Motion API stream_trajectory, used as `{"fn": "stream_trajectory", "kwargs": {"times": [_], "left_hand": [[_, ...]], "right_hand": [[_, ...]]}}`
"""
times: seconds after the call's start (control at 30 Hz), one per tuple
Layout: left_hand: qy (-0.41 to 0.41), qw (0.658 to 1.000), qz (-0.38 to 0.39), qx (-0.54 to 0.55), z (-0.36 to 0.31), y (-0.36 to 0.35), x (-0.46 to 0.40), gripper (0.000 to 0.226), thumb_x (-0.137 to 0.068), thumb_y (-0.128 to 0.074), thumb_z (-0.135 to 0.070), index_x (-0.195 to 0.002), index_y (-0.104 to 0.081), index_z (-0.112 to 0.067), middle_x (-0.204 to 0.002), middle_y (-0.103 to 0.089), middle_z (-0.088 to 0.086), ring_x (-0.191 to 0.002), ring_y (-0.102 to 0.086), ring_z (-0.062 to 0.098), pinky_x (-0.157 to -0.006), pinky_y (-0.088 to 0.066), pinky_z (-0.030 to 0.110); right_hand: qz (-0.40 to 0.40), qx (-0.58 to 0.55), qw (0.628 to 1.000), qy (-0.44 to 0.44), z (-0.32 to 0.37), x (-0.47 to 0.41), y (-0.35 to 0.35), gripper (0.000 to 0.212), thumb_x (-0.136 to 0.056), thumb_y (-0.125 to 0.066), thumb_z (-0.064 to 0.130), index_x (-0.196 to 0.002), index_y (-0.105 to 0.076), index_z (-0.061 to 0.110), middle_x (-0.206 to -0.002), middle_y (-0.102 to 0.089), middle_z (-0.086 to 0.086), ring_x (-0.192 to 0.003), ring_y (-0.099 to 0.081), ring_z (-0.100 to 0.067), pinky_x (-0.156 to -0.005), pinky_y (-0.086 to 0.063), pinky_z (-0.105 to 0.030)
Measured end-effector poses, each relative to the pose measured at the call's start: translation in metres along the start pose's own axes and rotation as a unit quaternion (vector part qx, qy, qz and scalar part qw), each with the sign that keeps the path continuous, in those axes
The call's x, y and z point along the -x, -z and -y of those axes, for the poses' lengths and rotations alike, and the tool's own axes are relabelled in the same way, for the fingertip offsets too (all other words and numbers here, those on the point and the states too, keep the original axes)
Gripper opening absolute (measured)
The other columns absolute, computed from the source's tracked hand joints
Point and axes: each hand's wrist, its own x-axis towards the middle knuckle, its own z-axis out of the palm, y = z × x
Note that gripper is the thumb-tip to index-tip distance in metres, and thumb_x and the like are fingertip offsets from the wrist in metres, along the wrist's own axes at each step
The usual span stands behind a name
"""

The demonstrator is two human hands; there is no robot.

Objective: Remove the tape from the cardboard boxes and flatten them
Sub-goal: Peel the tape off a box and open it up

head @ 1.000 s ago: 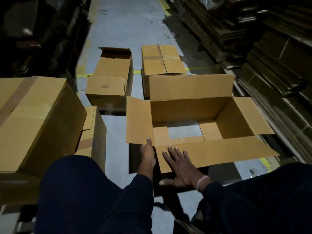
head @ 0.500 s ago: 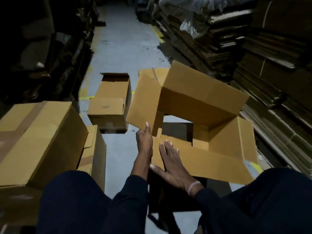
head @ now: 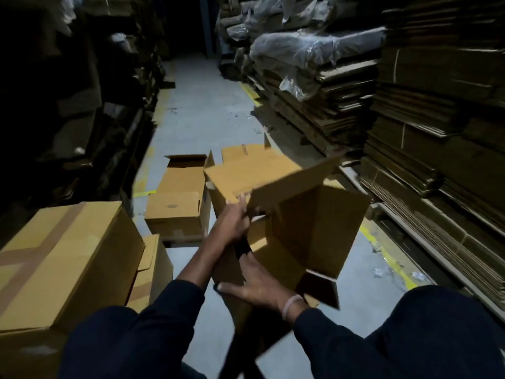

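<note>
Open box (head: 295, 222) is up off the floor, tilted, right in front of my knees, between the taped box (head: 62, 263) on its left and the flat cardboard stacks (head: 426, 149) on its right. My left hand (head: 232, 224) grips the box's upper left edge, fingers curled over the flap. My right hand (head: 257, 285) presses on the near lower panel, fingers spread, thumb out.

Judgement: light, empty corrugated board, stiff along panels but folds easily at creases; flaps flop loose. Best grip is at opposite corners or panel edges, then push diagonally to collapse it.

Versus a second ago: the box sat flat on the floor with flaps splayed and both hands just touching its near flap; now it is lifted, rotated, skewing. A smaller open box (head: 177, 203) sits beyond it, unmoved.
</note>
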Motion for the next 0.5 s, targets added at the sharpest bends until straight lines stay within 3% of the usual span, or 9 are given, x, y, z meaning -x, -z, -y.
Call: {"fn": "stream_trajectory", "kwargs": {"times": [0.1,0.17,0.23,0.37,0.43,0.5], "left_hand": [[0.005,1.000,0.026,-0.014,0.011,-0.011,0.009,0.058,-0.107,-0.046,-0.005,-0.161,-0.026,-0.003,-0.154,-0.043,0.032,-0.140,-0.042,0.049,-0.106,-0.043,0.047],[0.014,1.000,0.021,-0.001,0.017,-0.012,0.004,0.056,-0.107,-0.046,-0.009,-0.160,-0.029,-0.003,-0.147,-0.051,0.032,-0.138,-0.044,0.049,-0.104,-0.044,0.046],[0.017,0.999,0.025,0.013,0.018,-0.014,0.001,0.053,-0.109,-0.046,-0.017,-0.160,-0.033,-0.007,-0.146,-0.053,0.031,-0.139,-0.043,0.051,-0.105,-0.044,0.048],[-0.015,0.999,0.047,0.020,-0.001,-0.019,0.004,0.056,-0.109,-0.042,-0.010,-0.162,-0.025,-0.008,-0.158,-0.037,0.032,-0.147,-0.033,0.050,-0.116,-0.035,0.052],[-0.030,0.998,0.048,0.033,-0.009,-0.024,0.002,0.058,-0.110,-0.043,-0.012,-0.163,-0.020,-0.010,-0.164,-0.029,0.027,-0.150,-0.032,0.046,-0.120,-0.033,0.049],[-0.023,0.998,0.047,0.041,-0.018,-0.030,-0.001,0.061,-0.111,-0.041,-0.013,-0.164,-0.013,-0.013,-0.169,-0.018,0.022,-0.156,-0.016,0.045,-0.122,-0.030,0.047]], "right_hand": [[0.028,0.058,0.998,0.013,-0.001,0.019,0.013,0.079,-0.089,-0.073,0.058,-0.151,-0.038,0.025,-0.156,-0.037,-0.001,-0.143,-0.039,-0.025,-0.116,-0.039,-0.041],[0.042,0.134,0.990,0.008,0.000,0.032,0.024,0.083,-0.092,-0.071,0.052,-0.160,-0.033,0.024,-0.168,-0.026,0.003,-0.154,-0.026,-0.022,-0.125,-0.028,-0.042],[0.022,0.166,0.986,0.024,0.004,0.045,0.037,0.071,-0.095,-0.069,0.048,-0.157,-0.041,0.029,-0.165,-0.034,0.006,-0.152,-0.031,-0.018,-0.124,-0.031,-0.042],[-0.167,0.110,0.972,0.127,0.026,0.067,0.073,0.025,-0.094,-0.065,0.032,-0.115,-0.076,0.024,-0.117,-0.072,0.007,-0.106,-0.064,-0.005,-0.094,-0.056,-0.033],[-0.291,0.068,0.943,0.143,0.033,0.070,0.093,0.017,-0.093,-0.064,0.027,-0.100,-0.076,0.018,-0.101,-0.071,0.006,-0.088,-0.064,-0.005,-0.078,-0.058,-0.031],[-0.378,0.040,0.917,0.119,0.030,0.068,0.113,0.004,-0.095,-0.068,0.021,-0.094,-0.072,0.019,-0.094,-0.067,0.009,-0.083,-0.062,-0.003,-0.070,-0.056,-0.027]]}}
